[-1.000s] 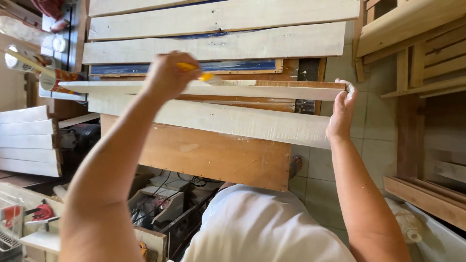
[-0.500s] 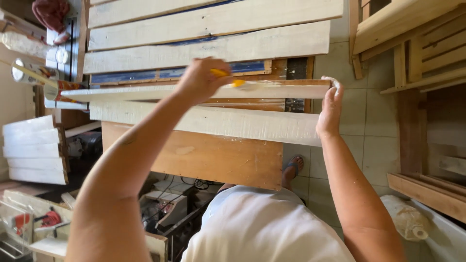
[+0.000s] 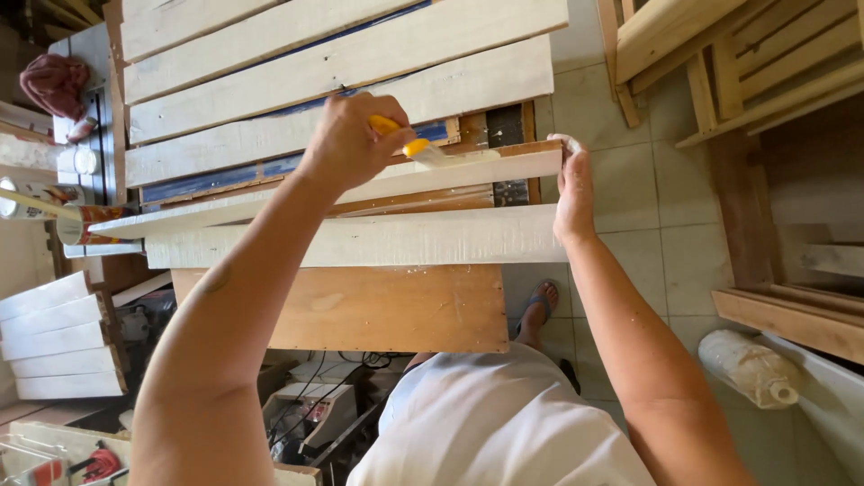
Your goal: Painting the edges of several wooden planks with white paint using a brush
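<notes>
At frame centre, one pale plank (image 3: pixel 360 193) lying across workbench (image 3: pixel 360 310), running nine to three o'clock. Left hand (image 3: pixel 346 148) closing fist around one yellow-handled putty knife (image 3: pixel 409 144), blade pressing plank's right end. Right hand (image 3: pixel 573 193), fingers curled, gripping plank's three o'clock end. Five whitish boards (image 3: pixel 54 346) stacking at eight o'clock.

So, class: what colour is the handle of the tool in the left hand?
Yellow handle, gripped in the left hand; head view.

The left hand (image 3: pixel 346 144) covers most of the yellow brush handle (image 3: pixel 400 135); the bristles blur against the white plank (image 3: pixel 297 200). That plank hides part of the table (image 3: pixel 378 306). The stacked boards (image 3: pixel 54 346) run past the left edge.
</notes>
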